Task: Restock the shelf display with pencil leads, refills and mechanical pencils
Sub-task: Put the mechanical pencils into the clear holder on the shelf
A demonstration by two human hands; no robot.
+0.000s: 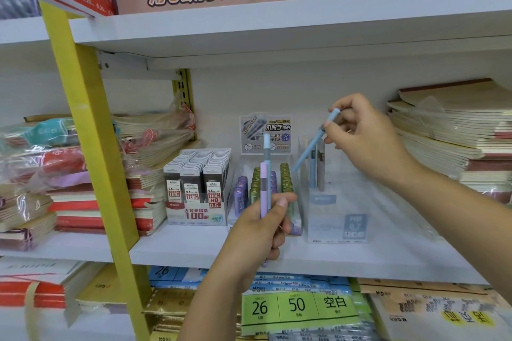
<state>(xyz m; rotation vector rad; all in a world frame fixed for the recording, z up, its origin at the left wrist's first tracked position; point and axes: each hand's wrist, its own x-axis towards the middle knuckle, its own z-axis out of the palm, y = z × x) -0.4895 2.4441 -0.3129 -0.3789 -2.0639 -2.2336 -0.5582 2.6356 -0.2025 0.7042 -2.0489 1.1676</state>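
The right hand (368, 138) pinches a blue pencil (313, 144); tip it straight, slowly, into the clear stand (332, 213); left hand (260, 230) grips spare pencils (264, 183)

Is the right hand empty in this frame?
No, the right hand pinches a light blue mechanical pencil, tilted above the clear display stand.

Your right hand (368, 133) pinches a blue mechanical pencil (310, 147) in its fingers (332, 130), tilted, tip below-left of them over the clear display box (338, 219) — your left hand (263, 230) grips two upright pencils (263, 188), lead cases (196, 183) left of its fingers.
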